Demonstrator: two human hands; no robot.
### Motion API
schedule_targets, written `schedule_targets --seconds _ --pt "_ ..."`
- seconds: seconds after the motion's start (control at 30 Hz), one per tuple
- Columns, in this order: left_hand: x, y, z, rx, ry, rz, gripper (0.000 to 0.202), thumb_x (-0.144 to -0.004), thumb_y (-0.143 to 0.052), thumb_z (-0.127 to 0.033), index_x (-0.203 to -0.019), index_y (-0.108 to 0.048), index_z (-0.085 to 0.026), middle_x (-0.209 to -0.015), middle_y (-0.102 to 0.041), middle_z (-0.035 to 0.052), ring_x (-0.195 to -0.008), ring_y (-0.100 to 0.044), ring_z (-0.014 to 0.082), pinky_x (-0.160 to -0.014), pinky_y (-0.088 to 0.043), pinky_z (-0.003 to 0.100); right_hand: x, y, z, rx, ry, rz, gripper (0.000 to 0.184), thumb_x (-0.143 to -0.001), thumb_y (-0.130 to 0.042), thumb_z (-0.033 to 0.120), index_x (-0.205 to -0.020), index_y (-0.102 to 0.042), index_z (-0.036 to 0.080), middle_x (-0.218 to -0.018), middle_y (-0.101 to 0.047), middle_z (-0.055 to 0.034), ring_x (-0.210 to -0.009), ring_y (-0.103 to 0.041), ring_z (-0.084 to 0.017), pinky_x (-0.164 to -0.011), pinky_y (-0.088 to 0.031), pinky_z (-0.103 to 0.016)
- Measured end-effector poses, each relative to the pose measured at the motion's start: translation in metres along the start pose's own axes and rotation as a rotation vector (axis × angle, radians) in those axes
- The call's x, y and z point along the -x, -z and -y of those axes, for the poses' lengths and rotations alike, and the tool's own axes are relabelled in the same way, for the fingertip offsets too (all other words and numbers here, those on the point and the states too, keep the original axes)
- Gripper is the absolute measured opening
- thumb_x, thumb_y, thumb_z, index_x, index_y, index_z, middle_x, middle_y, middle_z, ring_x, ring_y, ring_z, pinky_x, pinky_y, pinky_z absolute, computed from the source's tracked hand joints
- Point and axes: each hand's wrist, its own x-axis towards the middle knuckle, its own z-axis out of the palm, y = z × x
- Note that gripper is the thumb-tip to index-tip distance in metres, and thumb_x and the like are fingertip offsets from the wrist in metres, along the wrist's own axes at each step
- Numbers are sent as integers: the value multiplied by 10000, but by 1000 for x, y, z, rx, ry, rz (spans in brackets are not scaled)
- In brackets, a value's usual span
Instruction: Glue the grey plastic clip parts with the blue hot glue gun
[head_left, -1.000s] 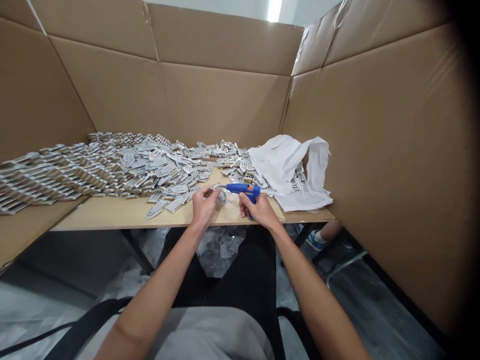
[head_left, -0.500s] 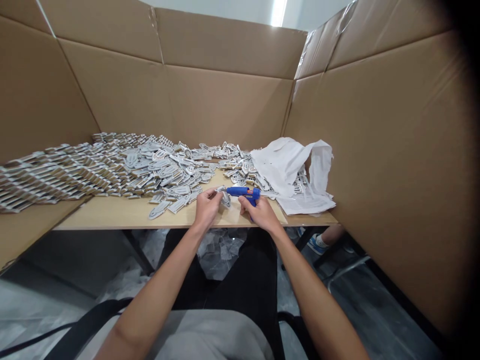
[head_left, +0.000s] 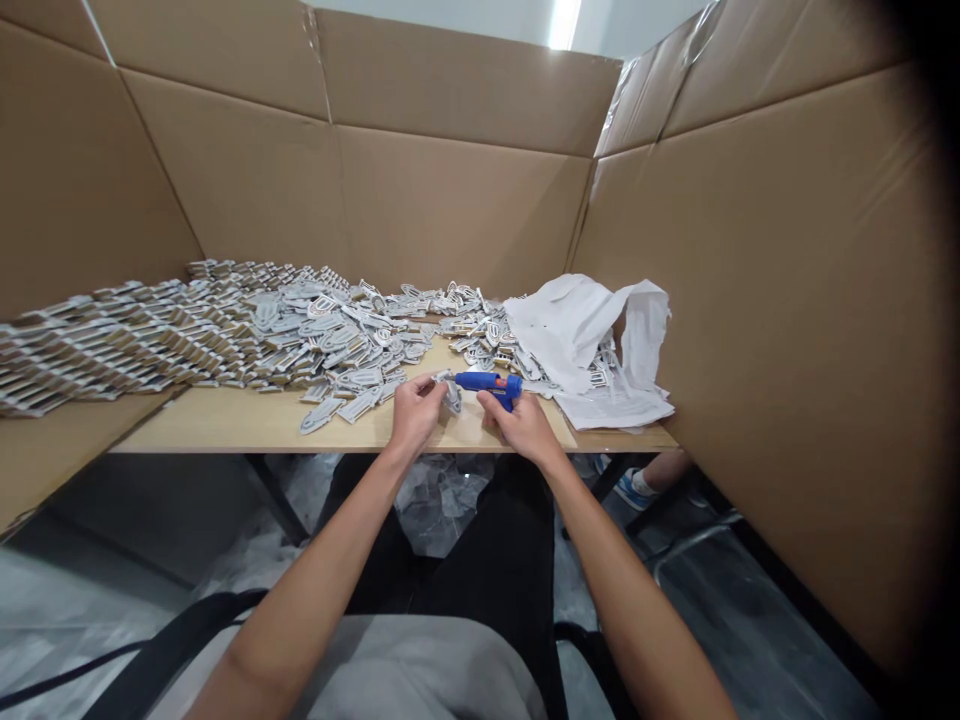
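Observation:
My right hand (head_left: 523, 424) is wrapped round the handle of a blue hot glue gun (head_left: 484, 382), its nozzle pointing left. In my left hand (head_left: 415, 410) a small grey-and-white flat piece with a rounded end (head_left: 453, 397) is pinched between thumb and fingers. The nozzle tip is right at this piece; whether they touch I cannot tell. Just beyond my left hand lies a loose heap of similar grey pieces (head_left: 337, 335), with a few at its near edge (head_left: 322, 414).
Neatly stacked rows of pieces (head_left: 112, 345) fill the left side. Crumpled white paper (head_left: 562, 325) covers more pieces at the right. Tall cardboard walls (head_left: 457, 200) enclose the wooden table (head_left: 240, 425). Below on the right, another person's shoe (head_left: 634, 488) shows.
Both hands hold nearly the same position, with the glue gun still at the piece. The whole view has shifted very slightly.

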Motion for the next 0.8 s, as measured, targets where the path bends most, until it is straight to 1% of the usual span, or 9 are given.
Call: schedule_targets --seconds 0.27,0.43,0.6,0.67,0.8 --pt "1 0 0 -2 -4 3 156 -756 -741 -307 -773 -776 -156 -743 -726 49 -641 -602 151 -591 -426 237 0 0 0 6 -5 10 502 -959 -572 644 -709 -633 214 -549 -585 9 -547 -554 -183 -579 -419 -286" --pt "0 0 1 2 0 2 140 -744 -752 -301 -733 -752 -162 -731 -709 47 -644 -606 156 -602 -432 244 0 0 1 23 -9 4 515 -951 -570 656 -702 -624 209 -572 -591 8 -561 -560 -177 -598 -420 -285" --pt "0 1 1 -12 -11 9 152 -762 -729 -305 -754 -765 -158 -736 -711 41 -649 -596 151 -597 -413 240 0 0 1 58 -9 -10 518 -948 -566 655 -702 -633 204 -612 -617 -5 -613 -591 -191 -639 -442 -291" --pt "1 1 0 -35 -22 11 156 -772 -717 -302 -759 -767 -156 -737 -713 37 -652 -595 148 -604 -411 239 0 -1 1 66 4 -22 502 -950 -570 646 -744 -667 199 -651 -652 -12 -654 -617 -205 -674 -460 -300" --pt "3 1 -3 -44 -39 5 155 -770 -706 -289 -780 -776 -151 -745 -726 39 -670 -614 156 -627 -427 244 1 -6 1 67 54 -50 428 -953 -598 601 -972 -755 204 -861 -769 -36 -830 -695 -250 -783 -503 -319"
